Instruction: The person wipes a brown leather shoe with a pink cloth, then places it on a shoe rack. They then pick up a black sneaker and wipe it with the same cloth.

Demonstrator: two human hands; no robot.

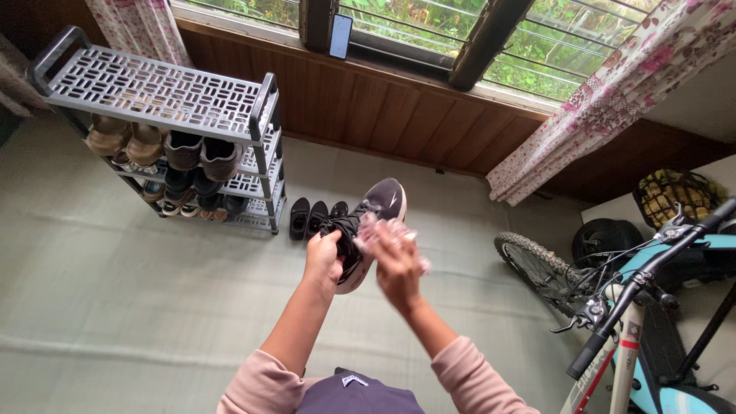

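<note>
Left hand (323,257): clamped on a black sneaker (368,230), held mid-air.
Right hand (397,264): blurred, closed around a pale cloth (383,230) against the upper.
Risk: hard rubbing could twist the sneaker loose onto the green floor (115,307).

Motion blurs the right hand (399,264) and the cloth (383,230) it holds.

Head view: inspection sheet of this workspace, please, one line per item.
Surface: green floor, carpeted or matted.
Job's things: dark sneaker with pale sole, held up; pinkish cloth, blurred, against it.
Clutter: two black shoes on the floor by the wall.
Grippers: left hand grips the sneaker; right hand holds the cloth.
Cables: bicycle brake cables.
Surroundings: grey shoe rack holding pairs, bicycle, window, floral curtains, phone on the sill.
</note>
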